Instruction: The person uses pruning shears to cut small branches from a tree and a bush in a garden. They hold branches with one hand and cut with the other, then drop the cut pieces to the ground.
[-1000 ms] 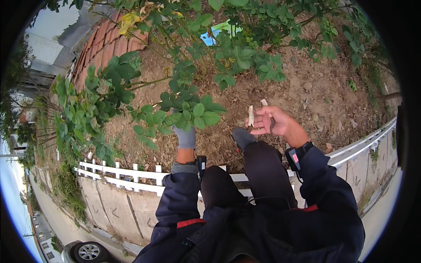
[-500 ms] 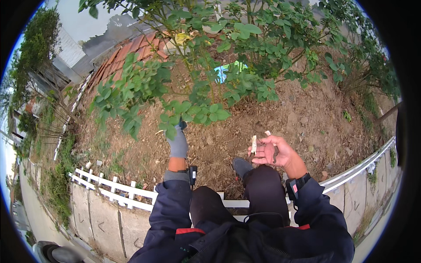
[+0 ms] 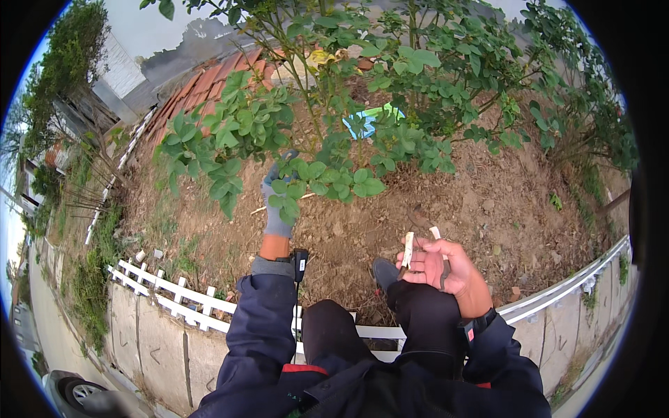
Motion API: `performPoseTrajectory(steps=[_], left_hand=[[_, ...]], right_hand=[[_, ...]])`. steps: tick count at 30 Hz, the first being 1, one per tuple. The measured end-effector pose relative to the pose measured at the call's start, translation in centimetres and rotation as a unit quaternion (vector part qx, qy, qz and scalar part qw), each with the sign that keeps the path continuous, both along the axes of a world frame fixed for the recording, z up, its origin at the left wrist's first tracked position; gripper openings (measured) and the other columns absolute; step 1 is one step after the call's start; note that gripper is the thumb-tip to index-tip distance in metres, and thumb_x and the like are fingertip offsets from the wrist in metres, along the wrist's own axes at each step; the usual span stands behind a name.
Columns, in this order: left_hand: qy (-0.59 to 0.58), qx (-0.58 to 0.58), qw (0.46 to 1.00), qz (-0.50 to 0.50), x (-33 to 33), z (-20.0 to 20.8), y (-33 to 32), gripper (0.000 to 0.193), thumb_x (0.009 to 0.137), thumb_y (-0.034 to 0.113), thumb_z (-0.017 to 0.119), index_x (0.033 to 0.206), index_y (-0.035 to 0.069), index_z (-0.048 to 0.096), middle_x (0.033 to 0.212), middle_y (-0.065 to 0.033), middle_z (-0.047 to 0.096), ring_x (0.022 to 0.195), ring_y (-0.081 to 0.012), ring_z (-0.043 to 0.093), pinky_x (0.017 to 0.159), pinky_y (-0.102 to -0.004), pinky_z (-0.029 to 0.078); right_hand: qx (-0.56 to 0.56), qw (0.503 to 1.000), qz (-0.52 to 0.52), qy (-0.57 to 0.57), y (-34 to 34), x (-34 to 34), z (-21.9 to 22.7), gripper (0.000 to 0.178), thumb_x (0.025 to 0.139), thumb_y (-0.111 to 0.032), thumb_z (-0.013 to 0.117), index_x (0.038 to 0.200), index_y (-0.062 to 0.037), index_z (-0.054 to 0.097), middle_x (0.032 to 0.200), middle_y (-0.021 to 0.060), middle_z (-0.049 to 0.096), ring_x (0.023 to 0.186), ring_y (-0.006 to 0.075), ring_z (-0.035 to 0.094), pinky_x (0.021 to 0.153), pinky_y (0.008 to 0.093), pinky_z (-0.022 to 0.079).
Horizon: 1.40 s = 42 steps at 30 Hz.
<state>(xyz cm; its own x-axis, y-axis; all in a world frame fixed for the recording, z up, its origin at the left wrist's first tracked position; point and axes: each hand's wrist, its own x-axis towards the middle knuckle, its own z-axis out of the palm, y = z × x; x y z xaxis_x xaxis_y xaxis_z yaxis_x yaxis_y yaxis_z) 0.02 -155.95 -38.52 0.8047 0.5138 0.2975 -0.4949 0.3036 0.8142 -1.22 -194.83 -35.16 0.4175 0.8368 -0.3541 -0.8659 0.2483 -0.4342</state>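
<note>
My left hand (image 3: 278, 209), in a grey glove with darker fingers, reaches into the low leaves of a leafy shrub (image 3: 254, 125). Leaves cover part of its fingers, so whether they grip a stem cannot be made out. Palm up in front of my right knee, my bare right hand (image 3: 453, 268) has its fingers curled around what looks like a rusty pair of pruning shears (image 3: 408, 249). Their handles are partly white, and a dark curved part shows beyond the fingers. The shears are apart from the shrub.
A low white picket fence (image 3: 209, 304) runs along a concrete edging by my legs. Behind the shrub lie reddish tiles (image 3: 209, 87) and a blue-green packet (image 3: 366, 122). A thin pale stick (image 3: 306, 196) lies near my left hand. A car (image 3: 80, 391) stands at lower left.
My left hand has reached farther forward into the leaves. The right hand has dropped slightly toward me, still with the shears. The view has shifted a little.
</note>
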Motion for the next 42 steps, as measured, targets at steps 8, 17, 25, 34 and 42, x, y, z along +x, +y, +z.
performPoseTrajectory(steps=[8, 17, 25, 34, 42], left_hand=[[0.069, 0.231, 0.962, 0.128, 1.0, 1.6, -0.7, 0.026, 0.094, 0.007, 0.062, 0.12, 0.002, 0.066, 0.125, -0.0064, 0.062, 0.089, -0.0121, 0.062, 0.067, -0.0263, 0.051], [0.072, 0.09, 0.981, 0.156, 2.5, -0.3, 3.0, 0.023, 0.097, 0.017, 0.062, 0.113, 0.002, 0.071, 0.082, 0.0023, 0.062, 0.069, -0.0067, 0.054, 0.058, -0.0246, 0.044], [0.051, 0.0, 0.984, 0.173, -2.2, -3.9, 7.3, 0.027, 0.099, 0.015, 0.056, 0.12, 0.003, 0.066, 0.108, -0.0119, 0.069, 0.102, -0.0195, 0.065, 0.084, -0.0324, 0.055], [0.098, 0.367, 0.869, 0.318, -4.7, -8.7, 10.5, 0.043, 0.092, 0.016, 0.066, 0.131, 0.001, 0.056, 0.124, -0.0157, 0.064, 0.111, -0.0237, 0.063, 0.094, -0.0371, 0.051], [0.057, 0.335, 0.881, 0.331, -4.0, -10.6, 13.3, 0.033, 0.099, 0.014, 0.054, 0.129, 0.001, 0.055, 0.125, -0.0114, 0.063, 0.109, -0.0228, 0.063, 0.095, -0.0382, 0.053]], right_hand=[[-0.006, 0.998, -0.02, -0.053, -0.4, -0.3, 0.5, 0.057, 0.088, -0.025, 0.052, 0.139, -0.0017, 0.044, 0.123, 0.0233, 0.06, 0.114, 0.0361, 0.061, 0.095, 0.0465, 0.052], [0.014, 0.999, 0.004, -0.044, -0.1, 0.2, 0.2, 0.059, 0.089, -0.026, 0.052, 0.141, -0.0002, 0.041, 0.122, 0.0209, 0.061, 0.114, 0.0338, 0.061, 0.095, 0.0441, 0.051], [0.008, 0.995, 0.102, -0.01, -0.3, 3.6, -2.3, 0.06, 0.089, -0.022, 0.052, 0.143, -0.0004, 0.039, 0.122, 0.0202, 0.061, 0.114, 0.032, 0.06, 0.081, 0.0346, 0.056], [-0.212, 0.967, 0.139, -0.008, 4.5, 9.2, -17.4, 0.051, 0.08, 0.001, 0.055, 0.129, -0.0036, 0.041, 0.111, 0.0218, 0.061, 0.11, 0.0382, 0.064, 0.097, 0.0519, 0.053], [-0.251, 0.955, 0.153, 0.028, 12.5, 14.3, -29.6, 0.021, 0.085, -0.004, 0.058, 0.105, -0.0075, 0.057, 0.103, 0.0119, 0.063, 0.099, 0.0299, 0.065, 0.099, 0.0501, 0.051]])
